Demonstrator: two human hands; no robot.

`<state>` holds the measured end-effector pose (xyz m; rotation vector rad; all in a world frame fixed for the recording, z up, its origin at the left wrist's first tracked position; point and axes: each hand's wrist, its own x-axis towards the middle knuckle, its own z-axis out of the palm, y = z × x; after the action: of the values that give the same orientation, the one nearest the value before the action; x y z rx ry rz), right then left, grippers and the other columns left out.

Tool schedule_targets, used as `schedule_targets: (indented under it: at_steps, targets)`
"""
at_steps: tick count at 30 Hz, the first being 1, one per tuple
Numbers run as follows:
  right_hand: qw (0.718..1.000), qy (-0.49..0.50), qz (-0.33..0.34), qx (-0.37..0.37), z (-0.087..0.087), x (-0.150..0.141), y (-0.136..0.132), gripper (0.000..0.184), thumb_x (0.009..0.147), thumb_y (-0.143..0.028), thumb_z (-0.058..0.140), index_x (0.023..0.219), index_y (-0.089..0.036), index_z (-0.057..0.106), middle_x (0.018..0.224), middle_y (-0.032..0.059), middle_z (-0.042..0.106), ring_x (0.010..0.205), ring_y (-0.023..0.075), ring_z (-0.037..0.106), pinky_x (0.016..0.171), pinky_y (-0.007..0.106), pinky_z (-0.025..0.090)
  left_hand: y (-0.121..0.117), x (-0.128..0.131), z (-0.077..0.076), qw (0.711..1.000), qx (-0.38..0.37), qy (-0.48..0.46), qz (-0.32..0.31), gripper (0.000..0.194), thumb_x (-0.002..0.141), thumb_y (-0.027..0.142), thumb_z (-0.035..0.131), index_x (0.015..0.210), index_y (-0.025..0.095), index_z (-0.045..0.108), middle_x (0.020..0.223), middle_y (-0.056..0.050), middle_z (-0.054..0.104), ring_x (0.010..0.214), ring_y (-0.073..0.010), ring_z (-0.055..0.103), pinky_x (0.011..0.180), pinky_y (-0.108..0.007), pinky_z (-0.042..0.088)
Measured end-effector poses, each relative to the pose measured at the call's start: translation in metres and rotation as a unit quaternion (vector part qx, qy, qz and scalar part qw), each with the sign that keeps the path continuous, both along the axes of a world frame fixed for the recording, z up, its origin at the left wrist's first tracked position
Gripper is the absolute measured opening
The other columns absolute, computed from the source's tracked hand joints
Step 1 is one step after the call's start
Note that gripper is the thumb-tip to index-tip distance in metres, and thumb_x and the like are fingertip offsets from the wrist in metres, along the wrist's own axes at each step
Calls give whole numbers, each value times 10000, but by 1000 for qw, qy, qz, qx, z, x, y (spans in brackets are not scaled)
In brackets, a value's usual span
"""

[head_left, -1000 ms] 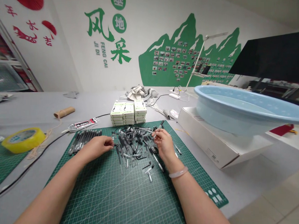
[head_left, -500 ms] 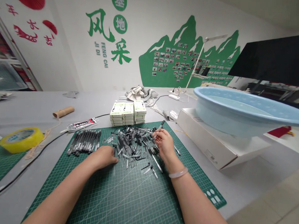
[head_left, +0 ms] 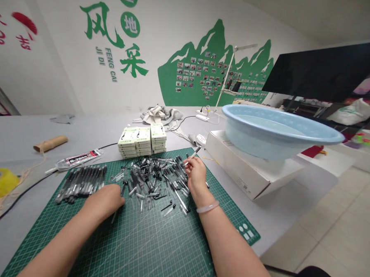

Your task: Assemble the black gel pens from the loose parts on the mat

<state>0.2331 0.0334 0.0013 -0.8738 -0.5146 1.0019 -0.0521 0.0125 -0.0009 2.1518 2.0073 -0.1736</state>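
My left hand (head_left: 105, 199) is closed at the left side of a loose heap of pen parts (head_left: 156, 173). A slim pen shows past its fingers, a dark end above and a clear end below; the grip itself is hidden behind the hand. At the heap's right side my right hand (head_left: 195, 173), with a pale bangle on the wrist, pinches a clear pen with a dark end (head_left: 195, 152), tilted up to the right. A row of assembled pens (head_left: 82, 182) lies left of the heap. All of this rests on a green cutting mat (head_left: 138, 248).
Stacked small white boxes (head_left: 134, 142) stand behind the heap. To the right, a light blue basin (head_left: 253, 131) sits on a white carton (head_left: 233, 169). Yellow tape (head_left: 3, 183), a labelled plastic packet (head_left: 79, 159) and a brown roll (head_left: 50, 143) lie on the left.
The view has swung right, so everything sits farther left. My left hand has drawn slightly away from the heap, and a pen now shows in it. My right hand still holds its pen.
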Motion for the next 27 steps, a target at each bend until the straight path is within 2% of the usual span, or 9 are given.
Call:
schedule_targets:
  at_steps: [3, 7, 11, 13, 16, 18, 20, 24, 27]
  targets:
    - [1000, -5, -1, 1, 0, 0, 0, 161, 583, -183, 583, 731, -171, 520, 573, -11, 616, 462, 69, 429, 394, 156, 208, -4, 3, 1, 1000, 6, -12, 11, 167, 627, 311, 509, 595, 175, 601, 781, -184, 680, 750, -323, 648, 556, -335, 410]
    - [1000, -15, 2, -2, 0, -4, -2, 132, 592, -181, 580, 714, -170, 529, 572, -16, 612, 470, 73, 441, 397, 158, 223, -6, 6, 7, 999, -12, -32, -1, 178, 603, 332, 534, 495, 191, 521, 657, -137, 647, 664, -288, 624, 523, -312, 369]
    - [998, 22, 64, 14, 2, -14, -8, 120, 595, -141, 612, 690, -166, 542, 575, -16, 611, 481, 70, 456, 398, 153, 240, -12, 8, 26, 984, -85, -159, 9, 182, 597, 322, 545, 481, 195, 483, 522, -50, 554, 509, -191, 522, 461, -267, 299]
    - [988, 84, 130, 4, 3, -19, -12, 123, 609, -136, 638, 694, -163, 553, 612, -4, 626, 498, 70, 476, 404, 148, 272, -18, 9, 39, 943, -165, -289, 27, 163, 626, 300, 535, 524, 190, 472, 503, -4, 499, 439, -127, 423, 422, -233, 239]
    - [960, 180, 209, -42, 4, -24, -16, 81, 662, -141, 634, 710, -154, 570, 658, 23, 642, 515, 72, 496, 413, 147, 313, -25, 12, 54, 834, -262, -485, 14, 118, 677, 253, 531, 601, 177, 483, 560, 22, 485, 408, -64, 309, 391, -194, 156]
    - [946, 209, 240, -64, 5, -27, -17, 56, 688, -134, 622, 709, -148, 572, 674, 34, 646, 515, 71, 499, 409, 146, 313, -27, 15, 60, 770, -280, -573, 3, 73, 700, 218, 550, 658, 170, 515, 618, 15, 522, 405, -45, 294, 374, -177, 155]
    - [941, 205, 262, -67, 4, -30, -18, 53, 707, -149, 626, 712, -149, 573, 680, 33, 644, 519, 70, 499, 407, 144, 303, -27, 17, 61, 728, -274, -629, 5, 50, 730, 205, 585, 731, 172, 547, 658, 7, 556, 401, -34, 313, 360, -158, 194]
    - [954, 64, 292, -7, 4, -40, -23, 147, 759, -302, 662, 745, -177, 586, 637, -1, 611, 540, 86, 505, 437, 163, 310, -21, 18, 60, 684, -216, -696, 22, 136, 761, 229, 673, 867, 170, 611, 678, 0, 587, 441, -37, 425, 393, -133, 344]
    - [941, -124, 306, 70, 4, -51, -31, 135, 762, -316, 678, 780, -190, 633, 643, -15, 608, 606, 107, 541, 562, 206, 398, -16, 16, 61, 648, -98, -751, 75, 156, 734, 199, 714, 867, 156, 644, 778, -27, 638, 579, -75, 574, 526, -158, 497]
